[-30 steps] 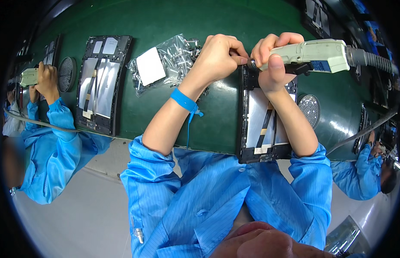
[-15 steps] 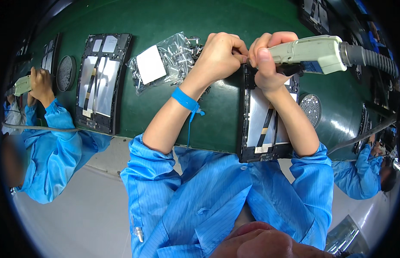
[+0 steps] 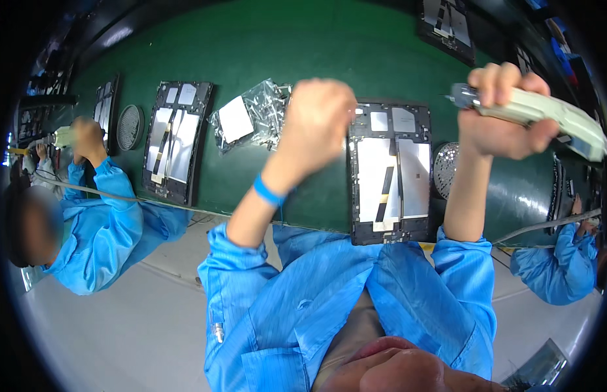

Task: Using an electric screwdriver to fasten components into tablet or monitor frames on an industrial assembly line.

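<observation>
My right hand is wrapped round a pale green electric screwdriver, raised at the right with its tip pointing left. Below and to the left of it, a dark-framed tablet chassis with silver panels lies on the table in front of me. My left hand, wearing a blue wrist strap, hovers between the tablet and a clear plastic bag of small metal parts. Motion smears its fingers, and I cannot make out whether they hold anything.
A round dish of small shiny parts stands right of the tablet. Another tablet chassis and a second round dish lie at the left, near a co-worker's blue sleeve. One more chassis sits far right.
My right hand has swung right with the screwdriver, away from the tablet's upper left corner. My left hand has parted from it and drawn back slightly, and the tablet's top is now uncovered.
</observation>
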### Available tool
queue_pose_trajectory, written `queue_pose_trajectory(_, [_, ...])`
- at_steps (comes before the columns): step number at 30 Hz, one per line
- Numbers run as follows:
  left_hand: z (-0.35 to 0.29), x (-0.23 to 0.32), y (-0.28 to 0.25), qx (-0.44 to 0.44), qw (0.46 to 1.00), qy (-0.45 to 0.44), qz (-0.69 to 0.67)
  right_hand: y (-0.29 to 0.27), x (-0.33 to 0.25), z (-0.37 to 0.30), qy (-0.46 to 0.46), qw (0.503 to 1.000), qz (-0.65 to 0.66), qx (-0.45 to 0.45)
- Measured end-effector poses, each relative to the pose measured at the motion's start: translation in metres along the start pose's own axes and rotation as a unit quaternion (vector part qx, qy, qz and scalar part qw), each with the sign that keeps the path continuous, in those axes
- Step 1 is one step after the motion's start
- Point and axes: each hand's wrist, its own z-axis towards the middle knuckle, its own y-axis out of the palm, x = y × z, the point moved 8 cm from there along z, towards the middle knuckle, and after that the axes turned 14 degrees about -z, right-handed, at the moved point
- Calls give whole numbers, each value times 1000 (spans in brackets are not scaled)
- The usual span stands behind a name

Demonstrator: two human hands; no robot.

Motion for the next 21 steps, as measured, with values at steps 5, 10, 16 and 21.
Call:
queue_pose_trajectory(5, [-93, 124, 87, -193, 980, 44, -24, -48, -44, 11, -7, 998, 18, 53])
queue_pose_trajectory(10, [-121, 113, 112, -195, 980, 43, 23, -79, -67, 20, -6, 993, 9, 116])
queue_pose_trajectory(16, [-66, 61, 96, -144, 986, -62, 61, -99, -87, 19, -27, 982, -16, 185])
queue_pose_trajectory(21, [6, 6, 71, -46, 985, -32, 164, -99, -106, 18, -49, 979, -10, 198])
